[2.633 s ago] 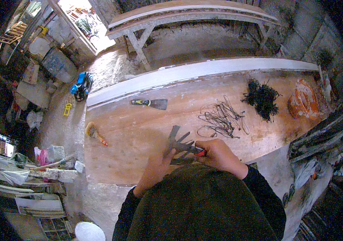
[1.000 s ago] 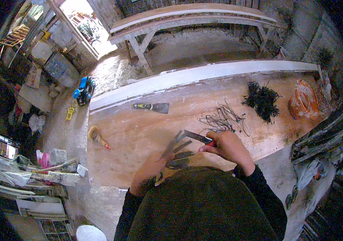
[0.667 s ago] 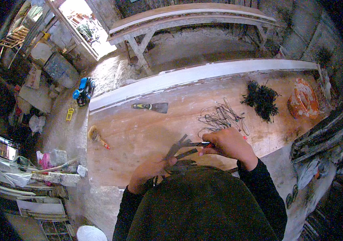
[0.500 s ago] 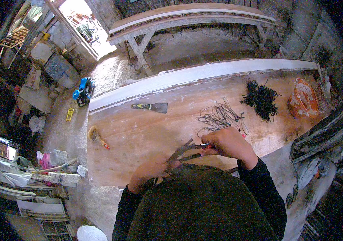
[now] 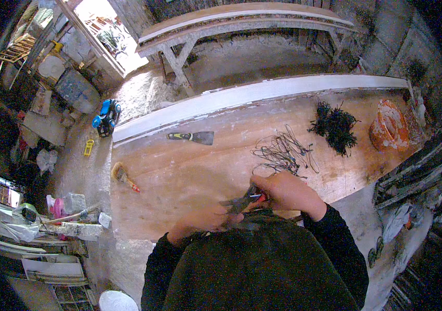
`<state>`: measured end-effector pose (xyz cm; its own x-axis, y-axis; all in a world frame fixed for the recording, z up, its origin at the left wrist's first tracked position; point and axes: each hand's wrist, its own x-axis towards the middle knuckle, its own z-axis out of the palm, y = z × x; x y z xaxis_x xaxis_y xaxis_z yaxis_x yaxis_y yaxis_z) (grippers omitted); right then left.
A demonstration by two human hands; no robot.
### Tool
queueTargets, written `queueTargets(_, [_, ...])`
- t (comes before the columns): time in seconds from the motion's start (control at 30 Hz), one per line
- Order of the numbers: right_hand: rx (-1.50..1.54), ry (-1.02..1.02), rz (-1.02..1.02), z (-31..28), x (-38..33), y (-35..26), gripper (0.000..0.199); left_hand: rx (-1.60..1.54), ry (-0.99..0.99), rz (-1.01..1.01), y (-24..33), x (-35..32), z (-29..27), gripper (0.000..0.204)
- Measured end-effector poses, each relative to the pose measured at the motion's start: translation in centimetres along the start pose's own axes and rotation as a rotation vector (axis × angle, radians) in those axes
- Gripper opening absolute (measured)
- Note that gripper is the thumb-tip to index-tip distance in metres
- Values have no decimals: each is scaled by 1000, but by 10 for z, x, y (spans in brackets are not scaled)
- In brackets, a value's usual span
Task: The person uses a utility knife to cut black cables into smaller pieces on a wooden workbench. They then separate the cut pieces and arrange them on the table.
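Note:
In my right hand (image 5: 289, 193), with the fingers closed around it, is a small red-handled tool (image 5: 262, 197); its kind is mostly hidden by my fingers. Dark flat strips (image 5: 239, 203) stretch between both hands, low over the near side of the board and in front of my dark clothing. My left hand (image 5: 200, 222) is smeared by motion but grips the strips at their left end. Beyond my right hand lies a loose tangle of thin dark wire (image 5: 285, 150). A heap of short black strands (image 5: 333, 127) sits farther right on the same wooden board.
The wooden worktable (image 5: 179, 171) bears a putty knife (image 5: 192, 137), a brush (image 5: 123, 177) and an orange, plaster-smeared bucket (image 5: 389, 127) at right. A white-edged plank (image 5: 262, 99) runs along its far side. Behind stands a long bench (image 5: 252, 23). A blue-and-black machine (image 5: 107, 118) is on the floor at left.
My two hands have come slightly closer together. The right hand has shifted a little left and down with the red-handled tool, and the strips now bunch near it.

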<state>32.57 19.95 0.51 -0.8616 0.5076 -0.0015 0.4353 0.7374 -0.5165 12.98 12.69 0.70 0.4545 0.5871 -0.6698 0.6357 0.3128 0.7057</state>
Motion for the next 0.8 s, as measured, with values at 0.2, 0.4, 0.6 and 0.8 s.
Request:
queueTargets(0.2, [89, -34, 28, 6, -1, -5, 33, -60, 15, 259, -30, 19, 15, 47])
queueTargets(0.4, [123, -16, 75, 1, -6, -2, 37, -328, -61, 366, -24, 20, 15, 47])
queueTargets(0.6, [156, -95, 139, -7, -12, 4, 36, -415, -227, -38, -28, 11, 7, 44])
queueTargets(0.8, [216, -5, 64, 13, -13, 31, 39, -511, -88, 97, -26, 3, 13, 43])
